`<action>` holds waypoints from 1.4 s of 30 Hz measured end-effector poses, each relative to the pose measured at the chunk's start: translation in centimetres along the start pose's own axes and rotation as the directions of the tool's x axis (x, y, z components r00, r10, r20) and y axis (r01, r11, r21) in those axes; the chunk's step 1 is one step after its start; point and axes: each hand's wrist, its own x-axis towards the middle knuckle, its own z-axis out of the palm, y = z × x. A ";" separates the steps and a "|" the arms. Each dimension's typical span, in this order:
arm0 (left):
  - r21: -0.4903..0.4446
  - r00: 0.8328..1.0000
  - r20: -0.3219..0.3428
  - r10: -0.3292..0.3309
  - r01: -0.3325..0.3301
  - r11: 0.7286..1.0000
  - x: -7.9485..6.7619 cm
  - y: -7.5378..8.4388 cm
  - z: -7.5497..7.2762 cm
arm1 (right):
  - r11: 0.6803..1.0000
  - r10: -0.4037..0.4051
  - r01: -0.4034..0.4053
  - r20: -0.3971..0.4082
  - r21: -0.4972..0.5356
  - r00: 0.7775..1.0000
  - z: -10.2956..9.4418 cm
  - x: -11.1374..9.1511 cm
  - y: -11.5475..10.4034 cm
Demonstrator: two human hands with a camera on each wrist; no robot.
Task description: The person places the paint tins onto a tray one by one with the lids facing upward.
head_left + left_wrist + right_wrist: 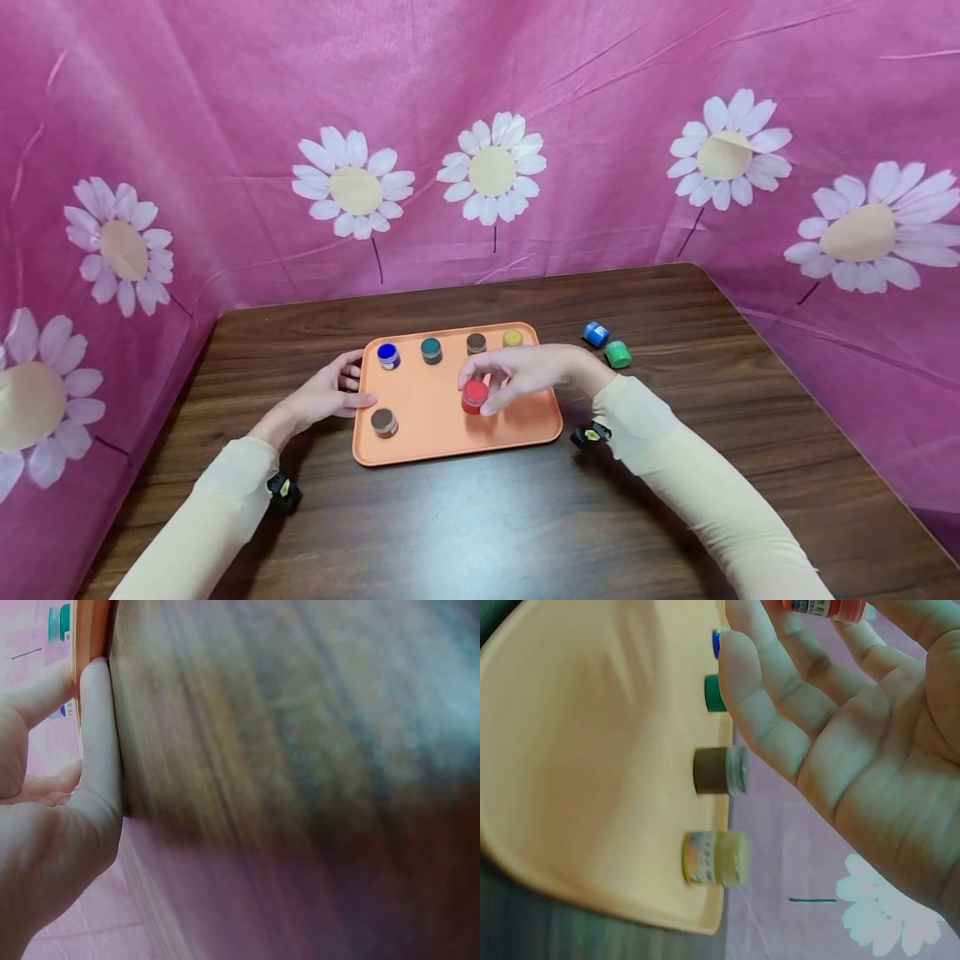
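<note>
My right hand (517, 369) pinches a small red paint jar (474, 396) between thumb and fingers, over the orange tray (435, 442). In the right wrist view only the lower part of this red jar (829, 609) shows, at the top edge. My left hand (330, 390) grips the tray's left rim, its thumb at the edge. Along the tray's far side stand a blue jar (387, 357), a dark green jar (431, 351), a brown jar (476, 343) and a yellow jar (512, 338). Another brown jar (384, 422) stands at the near left corner.
Right of the tray, on the dark wooden table (480, 525), a blue jar (596, 334) lies on its side next to a light green jar (618, 354). A pink cloth (420, 75) with white flowers hangs behind and at both sides of the table.
</note>
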 end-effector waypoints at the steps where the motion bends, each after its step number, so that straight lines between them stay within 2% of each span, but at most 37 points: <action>1: 0.000 1.000 0.000 0.001 -0.001 1.000 0.0 0.0 0.0 | 1.000 -0.001 0.001 0.003 0.016 1.000 0.1 0.3 0.1; 7: 0.001 1.000 0.000 0.005 -0.005 1.000 0.0 -0.1 0.1 | 0.992 0.035 -0.035 0.006 0.117 0.999 0.6 2.4 0.8; 12: 0.006 1.000 -0.005 0.006 -0.006 1.000 -0.1 -0.1 0.2 | 0.993 0.075 -0.073 -0.024 0.094 0.997 1.1 3.8 0.8; 21: 0.009 1.000 -0.016 0.009 -0.008 1.000 -0.1 -0.1 0.4 | 0.995 0.053 -0.052 -0.007 0.089 0.999 1.9 5.4 0.8; 30: 0.018 1.000 -0.020 0.015 -0.015 1.000 0.0 -0.4 0.4 | 0.999 0.015 -0.017 0.037 0.051 0.999 2.3 6.4 1.3; 42: 0.026 1.000 -0.025 0.011 -0.010 1.000 0.0 -0.5 0.4 | 0.998 0.048 -0.050 0.039 0.043 0.998 2.4 6.9 1.9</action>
